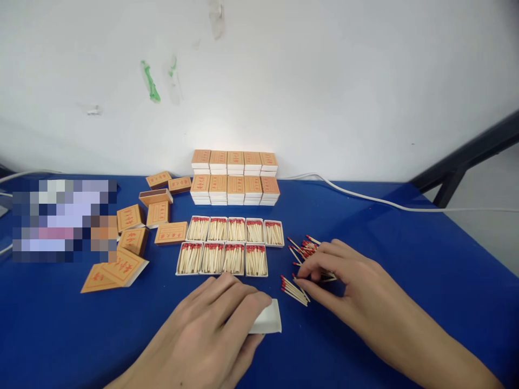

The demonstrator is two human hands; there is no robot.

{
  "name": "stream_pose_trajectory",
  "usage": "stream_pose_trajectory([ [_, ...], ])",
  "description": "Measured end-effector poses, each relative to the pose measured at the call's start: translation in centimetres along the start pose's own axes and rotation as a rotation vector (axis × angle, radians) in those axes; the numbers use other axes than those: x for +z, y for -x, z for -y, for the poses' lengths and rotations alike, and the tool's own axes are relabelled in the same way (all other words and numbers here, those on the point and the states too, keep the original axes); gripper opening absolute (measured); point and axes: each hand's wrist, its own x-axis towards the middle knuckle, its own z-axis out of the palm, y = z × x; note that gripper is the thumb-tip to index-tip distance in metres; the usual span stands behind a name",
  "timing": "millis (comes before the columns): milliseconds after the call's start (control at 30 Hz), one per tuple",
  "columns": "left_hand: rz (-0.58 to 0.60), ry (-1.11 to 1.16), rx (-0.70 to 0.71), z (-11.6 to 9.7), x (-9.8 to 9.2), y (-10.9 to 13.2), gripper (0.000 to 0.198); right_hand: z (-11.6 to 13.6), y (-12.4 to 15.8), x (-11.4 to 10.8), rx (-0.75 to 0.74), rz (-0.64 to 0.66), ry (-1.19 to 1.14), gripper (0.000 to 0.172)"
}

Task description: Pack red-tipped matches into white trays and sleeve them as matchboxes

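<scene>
My left hand [219, 329] is closed around a white matchbox tray [270, 317], whose right end shows past my fingers. How much lies inside the tray is partly hidden by the hand. To the right of it, my right hand [340, 275] is closed in a pinch, thumb and forefinger meeting at a match [302, 289]. Several loose matches [292, 292] with red heads lie side by side just left of those fingertips. A heap of matches [308, 246] spreads behind and beneath the same hand. Two rows of filled match trays [256, 260] stand beyond my left hand.
Closed matchboxes [235, 189] are stacked in rows against the wall. Orange matchbox sleeves [171, 233] lie scattered at the left on the blue table [365, 221]. A pixelated object [65, 216] is at far left. A white cable [365, 199] runs along the back right.
</scene>
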Motion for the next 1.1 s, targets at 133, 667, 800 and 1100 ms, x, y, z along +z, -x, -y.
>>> stream_pose_trajectory([
  [133, -0.002, 0.006, 0.001, 0.0, 0.0, -0.1, 0.023, 0.8, -0.3, 0.7, -0.005, -0.011, -0.071, 0.02],
  [667, 0.005, -0.01, 0.006, 0.1, 0.0, 0.0, 0.023, 1.6, 0.5, 1.6, -0.057, -0.022, -0.049, 0.016],
  [800, -0.002, -0.02, -0.007, -0.1, -0.1, 0.0, 0.024, 1.6, 0.4, 2.0, -0.008, -0.069, -0.063, 0.016],
  [1100, 0.012, -0.005, -0.006, 0.0, -0.2, -0.1, 0.023, 2.1, 0.7, 1.9, 0.093, -0.102, -0.157, 0.01],
])
